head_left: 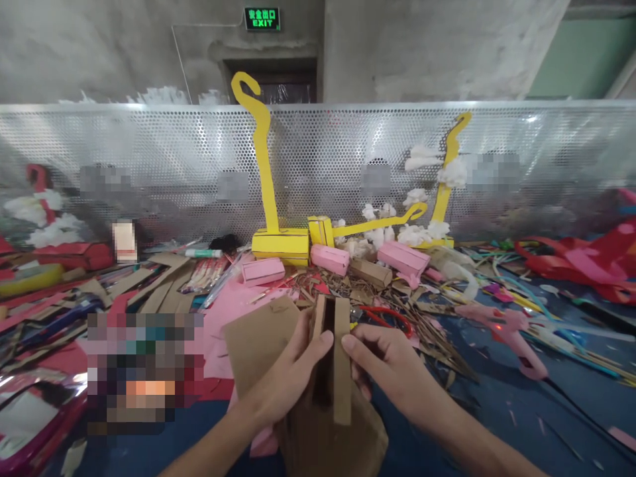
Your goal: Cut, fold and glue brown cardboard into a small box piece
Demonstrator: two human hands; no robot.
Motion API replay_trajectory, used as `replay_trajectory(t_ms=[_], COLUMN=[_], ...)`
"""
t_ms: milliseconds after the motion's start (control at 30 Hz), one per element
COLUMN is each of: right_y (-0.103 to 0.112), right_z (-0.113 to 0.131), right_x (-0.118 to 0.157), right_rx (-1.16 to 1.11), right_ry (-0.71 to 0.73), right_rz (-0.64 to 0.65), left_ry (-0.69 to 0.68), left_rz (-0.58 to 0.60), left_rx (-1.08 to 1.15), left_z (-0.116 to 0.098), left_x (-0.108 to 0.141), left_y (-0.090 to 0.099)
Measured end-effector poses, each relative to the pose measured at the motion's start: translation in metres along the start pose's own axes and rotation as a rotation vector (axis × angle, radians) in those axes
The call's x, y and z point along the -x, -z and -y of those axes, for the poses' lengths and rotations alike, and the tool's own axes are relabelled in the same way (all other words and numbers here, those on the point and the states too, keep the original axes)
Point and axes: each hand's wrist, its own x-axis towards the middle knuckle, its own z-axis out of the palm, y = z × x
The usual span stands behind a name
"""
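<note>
Both hands work at a brown cardboard piece [328, 444] with a long, dark opening along its top. My left hand [285, 371] grips its left side, thumb on the edge beside the opening. A narrow cardboard strip [342, 361] stands along the opening's right side. Pressed against that strip are the thumb and bent fingers of my right hand [382, 361]; some of its fingertips are hidden behind the cardboard. Just left of my left hand lies a flat brown cardboard sheet [258, 338]. Red-handled pliers or scissors [392, 317] lie behind my right hand, partly covered.
A pink glue gun [514, 334] with a black cord lies at right. Behind the hands are cardboard scraps [437, 331], pink boxes [402, 258] and a yellow box with a tall hook [281, 244]. A perforated metal panel [318, 146] runs across the back.
</note>
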Motion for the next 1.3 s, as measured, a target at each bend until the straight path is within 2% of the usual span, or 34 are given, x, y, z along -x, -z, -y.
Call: replay_trajectory(t_ms=[233, 533, 800, 1000, 1100, 1200, 1300], right_y=[-0.004, -0.002, -0.002, -0.004, -0.006, -0.008, -0.008], right_z=[0.001, 0.003, 0.003, 0.003, 0.003, 0.005, 0.007], right_x=[0.0, 0.0, 0.002, 0.002, 0.003, 0.003, 0.003], right_rx=[0.018, 0.095, 0.261, 0.305, 0.247, 0.037, -0.119], right_ry=[0.012, 0.025, 0.092, 0.078, 0.057, 0.034, 0.088], right_rz=[-0.038, -0.006, -0.021, -0.075, -0.099, -0.105, -0.157], left_ry=[0.027, -0.007, -0.037, -0.026, -0.026, -0.049, -0.042], left_rz=[0.014, 0.054, 0.069, 0.108, 0.088, 0.066, 0.044], left_rx=[-0.158, -0.135, -0.17, -0.195, -0.164, -0.137, -0.133], left_z=[-0.008, -0.005, -0.005, 0.001, 0.008, 0.011, 0.011], left_x=[0.006, 0.004, 0.002, 0.001, 0.0, -0.002, -0.003], left_y=[-0.008, -0.009, -0.007, -0.007, -0.006, -0.006, -0.006])
